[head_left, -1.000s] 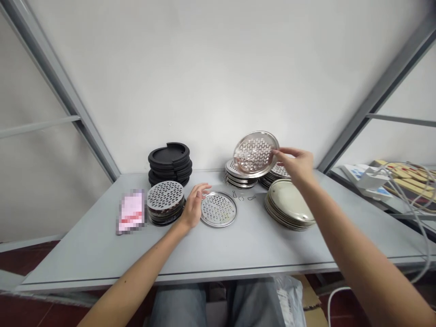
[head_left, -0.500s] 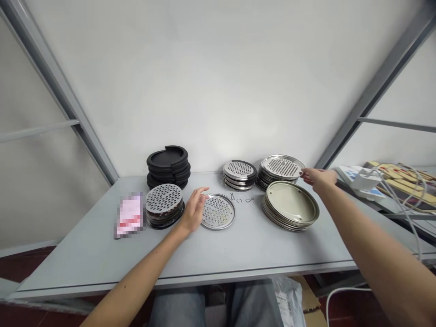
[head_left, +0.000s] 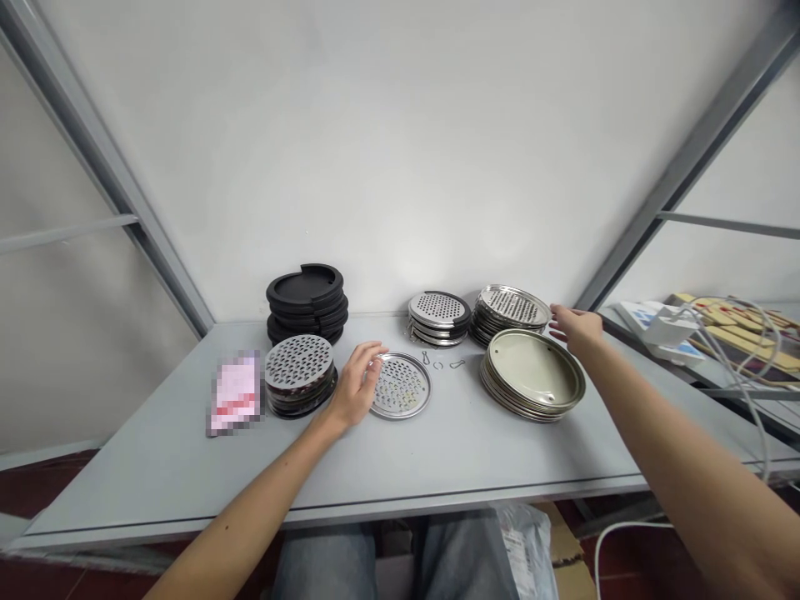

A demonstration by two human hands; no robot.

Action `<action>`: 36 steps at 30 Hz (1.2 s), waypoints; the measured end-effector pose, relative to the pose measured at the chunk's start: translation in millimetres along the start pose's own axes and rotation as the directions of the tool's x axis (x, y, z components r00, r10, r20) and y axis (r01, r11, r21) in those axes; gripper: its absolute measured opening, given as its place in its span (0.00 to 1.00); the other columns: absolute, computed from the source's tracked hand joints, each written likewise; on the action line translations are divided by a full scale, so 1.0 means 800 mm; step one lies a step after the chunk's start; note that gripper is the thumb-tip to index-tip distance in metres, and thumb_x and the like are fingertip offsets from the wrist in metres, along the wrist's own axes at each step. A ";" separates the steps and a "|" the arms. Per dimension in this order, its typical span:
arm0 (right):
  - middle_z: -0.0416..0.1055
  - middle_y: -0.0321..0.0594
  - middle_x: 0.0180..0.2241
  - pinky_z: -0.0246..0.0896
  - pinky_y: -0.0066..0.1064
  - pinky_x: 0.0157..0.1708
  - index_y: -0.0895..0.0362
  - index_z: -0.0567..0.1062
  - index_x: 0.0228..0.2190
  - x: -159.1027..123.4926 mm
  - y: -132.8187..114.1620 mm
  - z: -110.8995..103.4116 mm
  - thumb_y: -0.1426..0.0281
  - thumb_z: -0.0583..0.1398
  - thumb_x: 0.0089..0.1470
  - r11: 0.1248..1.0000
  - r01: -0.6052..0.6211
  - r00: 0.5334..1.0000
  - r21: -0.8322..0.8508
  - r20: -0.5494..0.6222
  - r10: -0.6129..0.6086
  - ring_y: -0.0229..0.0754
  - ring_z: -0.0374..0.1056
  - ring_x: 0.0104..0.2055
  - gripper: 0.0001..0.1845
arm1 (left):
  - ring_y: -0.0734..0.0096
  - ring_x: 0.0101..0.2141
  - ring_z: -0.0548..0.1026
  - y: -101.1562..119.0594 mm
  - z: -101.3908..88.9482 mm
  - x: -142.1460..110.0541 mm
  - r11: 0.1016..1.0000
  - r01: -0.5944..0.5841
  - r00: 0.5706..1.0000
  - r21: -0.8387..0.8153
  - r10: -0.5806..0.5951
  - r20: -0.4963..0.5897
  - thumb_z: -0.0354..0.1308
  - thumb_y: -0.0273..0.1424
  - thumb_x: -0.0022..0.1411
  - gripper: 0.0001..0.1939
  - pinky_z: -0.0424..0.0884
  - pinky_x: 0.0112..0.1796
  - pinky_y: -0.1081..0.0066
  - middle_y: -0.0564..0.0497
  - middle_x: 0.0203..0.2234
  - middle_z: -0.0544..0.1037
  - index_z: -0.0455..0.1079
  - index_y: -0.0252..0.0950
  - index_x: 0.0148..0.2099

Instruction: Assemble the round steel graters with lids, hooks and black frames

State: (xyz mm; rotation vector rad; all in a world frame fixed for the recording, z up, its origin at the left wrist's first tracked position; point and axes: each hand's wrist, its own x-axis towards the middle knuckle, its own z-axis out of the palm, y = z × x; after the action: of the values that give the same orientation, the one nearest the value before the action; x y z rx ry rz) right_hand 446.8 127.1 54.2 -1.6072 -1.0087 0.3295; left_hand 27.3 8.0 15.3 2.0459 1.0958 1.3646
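My left hand [head_left: 356, 385] is beside a round metal grater plate [head_left: 403, 393] lying flat on the table; its fingers stretch out over the plate's left edge, open. At the back right, my right hand [head_left: 576, 325] is at the right rim of a stack of round grater plates [head_left: 512, 307], fingers apart; whether a fingertip touches the rim I cannot tell. In front of that stack is a pile of shallow beige round trays [head_left: 534, 371]. Small metal clips [head_left: 457, 364] and a ring [head_left: 438, 366] lie between the plate and the trays.
Black round holders [head_left: 306, 300] are stacked at the back left, with coarse grater discs [head_left: 300, 364] before them. Rimmed graters with black edges [head_left: 439, 310] stand at the back middle. A blurred pink packet [head_left: 236, 387] lies left. White cables [head_left: 759, 333] hang at the right.
The top grater plate at the back right has shifted slightly left and settled on its stack. My right hand's fingers have loosened from its rim. My left hand stays nearly still.
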 end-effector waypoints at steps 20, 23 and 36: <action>0.71 0.60 0.39 0.52 0.41 0.51 0.63 0.76 0.35 -0.015 -0.019 -0.016 0.68 0.60 0.49 0.948 0.007 0.998 -0.319 -0.063 -0.029 0.54 0.64 0.49 0.13 | 0.61 0.50 0.70 -0.002 -0.001 0.003 0.976 -0.032 0.998 0.214 0.021 0.054 0.46 0.37 0.69 0.15 0.66 0.52 0.59 0.44 0.47 0.72 0.69 0.37 0.50; 0.69 0.61 0.45 0.52 0.41 0.54 0.64 0.75 0.43 -0.033 -0.049 -0.002 0.68 0.59 0.51 0.872 0.308 0.927 -0.379 -0.086 -0.365 0.54 0.61 0.54 0.18 | 0.55 0.53 0.66 -0.008 -0.001 0.000 0.936 -0.013 0.989 0.352 -0.040 0.143 0.52 0.40 0.64 0.20 0.62 0.55 0.55 0.42 0.50 0.70 0.66 0.36 0.55; 0.76 0.44 0.34 0.62 0.34 0.41 0.58 0.78 0.36 -0.244 -0.082 0.157 0.75 0.54 0.54 0.594 0.788 0.336 0.160 0.698 -0.633 0.45 0.69 0.39 0.13 | 0.45 0.66 0.43 -0.019 -0.005 -0.013 0.854 0.080 0.884 0.514 -0.299 0.359 0.59 0.61 0.46 0.58 0.47 0.62 0.50 0.36 0.67 0.45 0.42 0.36 0.69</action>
State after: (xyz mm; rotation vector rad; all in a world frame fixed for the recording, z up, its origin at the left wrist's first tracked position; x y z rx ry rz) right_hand 217.7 62.2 16.7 -0.9955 -2.3365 0.2007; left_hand 16.3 8.6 0.2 2.3382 1.4910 0.5135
